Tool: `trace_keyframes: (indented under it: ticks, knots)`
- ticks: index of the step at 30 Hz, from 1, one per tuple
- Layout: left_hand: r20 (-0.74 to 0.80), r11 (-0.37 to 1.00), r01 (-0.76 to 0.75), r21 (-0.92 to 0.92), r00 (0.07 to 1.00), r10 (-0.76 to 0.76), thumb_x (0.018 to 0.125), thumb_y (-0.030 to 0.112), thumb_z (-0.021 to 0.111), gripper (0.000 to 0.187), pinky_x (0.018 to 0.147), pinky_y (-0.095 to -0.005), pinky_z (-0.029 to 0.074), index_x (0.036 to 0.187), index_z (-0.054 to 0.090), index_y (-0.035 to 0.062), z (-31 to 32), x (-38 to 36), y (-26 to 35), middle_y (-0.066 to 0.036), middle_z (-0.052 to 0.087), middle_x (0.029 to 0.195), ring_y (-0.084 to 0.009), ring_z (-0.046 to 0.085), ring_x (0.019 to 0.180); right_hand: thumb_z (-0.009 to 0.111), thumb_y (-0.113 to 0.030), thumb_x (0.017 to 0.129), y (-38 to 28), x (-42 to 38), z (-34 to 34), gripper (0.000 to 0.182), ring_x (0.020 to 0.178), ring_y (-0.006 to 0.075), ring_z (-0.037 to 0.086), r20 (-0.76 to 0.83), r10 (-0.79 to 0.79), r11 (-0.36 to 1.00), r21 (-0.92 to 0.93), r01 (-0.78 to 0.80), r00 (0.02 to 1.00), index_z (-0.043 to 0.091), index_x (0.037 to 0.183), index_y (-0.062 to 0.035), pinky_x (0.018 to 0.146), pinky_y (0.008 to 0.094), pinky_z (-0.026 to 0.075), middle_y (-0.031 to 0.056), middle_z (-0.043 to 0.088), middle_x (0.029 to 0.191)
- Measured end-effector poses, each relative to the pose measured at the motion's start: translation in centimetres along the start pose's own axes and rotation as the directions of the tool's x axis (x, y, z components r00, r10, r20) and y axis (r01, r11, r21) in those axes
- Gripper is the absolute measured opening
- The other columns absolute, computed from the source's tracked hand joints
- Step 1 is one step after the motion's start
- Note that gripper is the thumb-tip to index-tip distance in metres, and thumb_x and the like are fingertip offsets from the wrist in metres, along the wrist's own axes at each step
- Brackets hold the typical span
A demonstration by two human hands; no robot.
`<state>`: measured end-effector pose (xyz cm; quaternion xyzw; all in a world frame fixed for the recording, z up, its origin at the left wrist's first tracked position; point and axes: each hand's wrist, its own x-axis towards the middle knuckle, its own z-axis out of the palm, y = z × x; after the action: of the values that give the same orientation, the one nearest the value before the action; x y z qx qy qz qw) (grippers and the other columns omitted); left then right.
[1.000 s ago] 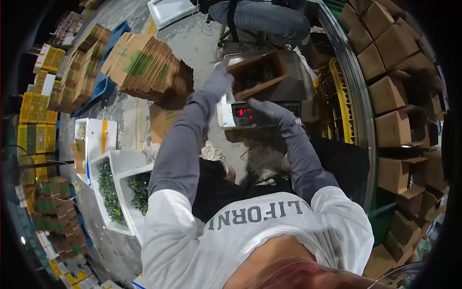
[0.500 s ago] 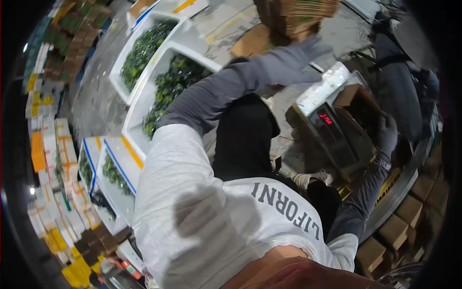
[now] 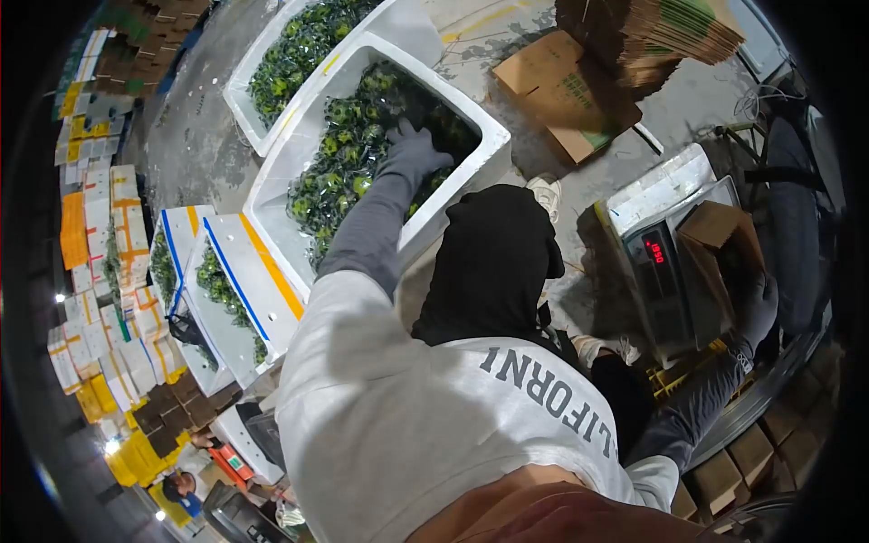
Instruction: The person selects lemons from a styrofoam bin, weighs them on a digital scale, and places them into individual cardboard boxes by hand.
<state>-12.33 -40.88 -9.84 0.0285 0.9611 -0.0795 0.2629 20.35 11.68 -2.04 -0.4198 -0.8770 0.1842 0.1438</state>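
Note:
My left hand [image 3: 415, 152], in a grey glove, reaches into a white foam box [image 3: 493, 145]. Its fingers are spread over the dark green produce in clear plastic packs [image 3: 339, 172]. On the right, my gloved right hand [image 3: 759, 306] grips the near right side of an open cardboard box [image 3: 715, 226]; its fingertips are partly hidden. That box sits tilted on a digital scale [image 3: 665, 290] with lit red digits. The inside of the cardboard box is mostly in shadow.
A second foam box of packs [image 3: 303, 63] stands behind the first. Foam boxes with blue tape [image 3: 235, 290] are at left. A flattened carton [image 3: 570, 95] and a stack of folded cardboard [image 3: 679, 32] lie ahead. Brown cartons [image 3: 751, 452] line the lower right.
My left hand has swung from near the scale into the foam box. My right hand stays at the cardboard box. The view has shifted, and the scale's red digits have changed.

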Motion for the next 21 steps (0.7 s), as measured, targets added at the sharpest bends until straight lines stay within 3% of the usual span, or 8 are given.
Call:
trace_keyframes:
  ticks: [4,6,10,12,14,15,18,21]
  knots:
    - [0.039,0.982,-0.183,0.047,0.983,0.181,0.07,0.057,0.064,0.08,0.102,-0.0447,0.035,0.131,0.044,0.0103,0.4,-0.5,-0.9,-0.029,0.032,0.136,-0.0423,0.034,0.127,0.048,-0.038,0.09,1.4,0.5,0.3,0.039,0.091,0.0292,0.06,-0.034,-0.036,0.999,-0.004,0.036,0.999,0.061,0.108,-0.0063,0.081,0.0344,0.044,0.0152,0.064,0.1]
    - [0.152,0.928,-0.369,-0.056,0.915,0.374,0.068,0.058,0.065,0.082,0.1,-0.0447,0.037,0.132,0.043,0.0126,0.6,-1.1,-3.6,-0.03,0.033,0.133,-0.043,0.038,0.124,0.048,-0.038,0.09,1.3,0.4,0.3,0.04,0.092,0.03,0.06,-0.014,-0.014,1.0,-0.012,0.014,1.0,0.061,0.109,-0.0049,0.082,0.0344,0.044,0.016,0.064,0.101]
    - [0.33,0.83,-0.539,-0.144,0.765,0.553,0.069,0.053,0.068,0.08,0.098,-0.0456,0.038,0.135,0.041,0.0166,-1.9,-1.2,-6.2,-0.023,0.043,0.125,-0.0418,0.045,0.116,0.05,-0.037,0.089,3.0,1.2,0.6,0.043,0.097,0.0292,0.06,-0.008,0.006,0.999,-0.049,-0.007,1.0,0.059,0.113,-0.0014,0.084,0.0343,0.044,0.0176,0.064,0.106]
    - [0.324,0.727,-0.668,0.158,0.731,0.6,0.077,0.036,0.064,0.057,0.094,-0.046,0.043,0.127,0.049,0.0132,-0.9,-1.4,-4.3,-0.02,0.044,0.124,-0.0382,0.049,0.111,0.05,-0.036,0.089,3.3,1.2,0.4,0.044,0.098,0.0281,0.06,0.0,0.025,0.996,-0.09,-0.025,1.0,0.058,0.114,-0.0002,0.085,0.0343,0.043,0.0181,0.063,0.107]
    - [0.261,0.628,-0.67,0.395,0.737,0.623,0.077,0.029,0.062,0.052,0.092,-0.0453,0.044,0.125,0.05,0.014,1.1,-2.0,-1.1,-0.019,0.045,0.125,-0.0358,0.05,0.11,0.051,-0.036,0.089,2.7,0.7,0.4,0.043,0.098,0.0274,0.06,-0.018,0.039,0.998,-0.045,-0.04,0.999,0.059,0.114,-0.001,0.085,0.034,0.043,0.0179,0.063,0.107]
    - [0.307,0.605,-0.691,0.396,0.721,0.622,0.079,0.021,0.057,0.036,0.087,-0.0441,0.047,0.114,0.058,0.0133,1.2,-1.0,-0.2,-0.017,0.051,0.115,-0.0319,0.052,0.106,0.051,-0.035,0.089,2.3,0.7,0.5,0.043,0.098,0.027,0.06,-0.028,0.044,0.999,-0.018,-0.045,0.999,0.059,0.114,-0.0014,0.085,0.0338,0.043,0.0177,0.063,0.107]
    - [0.272,0.665,-0.678,0.314,0.735,0.621,0.079,0.023,0.057,0.029,0.085,-0.0426,0.048,0.105,0.062,0.0133,1.7,-0.4,-0.4,-0.016,0.055,0.108,-0.0319,0.052,0.107,0.051,-0.035,0.089,1.9,0.6,0.3,0.042,0.097,0.0269,0.06,-0.024,0.038,0.994,-0.101,-0.04,0.999,0.059,0.114,-0.0024,0.085,0.0333,0.044,0.0173,0.064,0.106]
    - [0.18,0.747,-0.648,0.15,0.76,0.624,0.073,0.033,0.065,0.047,0.087,-0.0435,0.047,0.117,0.058,0.0183,0.7,-1.2,-1.5,-0.018,0.049,0.115,-0.0356,0.052,0.108,0.051,-0.035,0.089,3.9,1.4,0.4,0.041,0.096,0.0266,0.061,0.003,-0.021,0.998,-0.053,0.021,1.0,0.059,0.113,-0.0032,0.084,0.0331,0.044,0.0168,0.064,0.105]
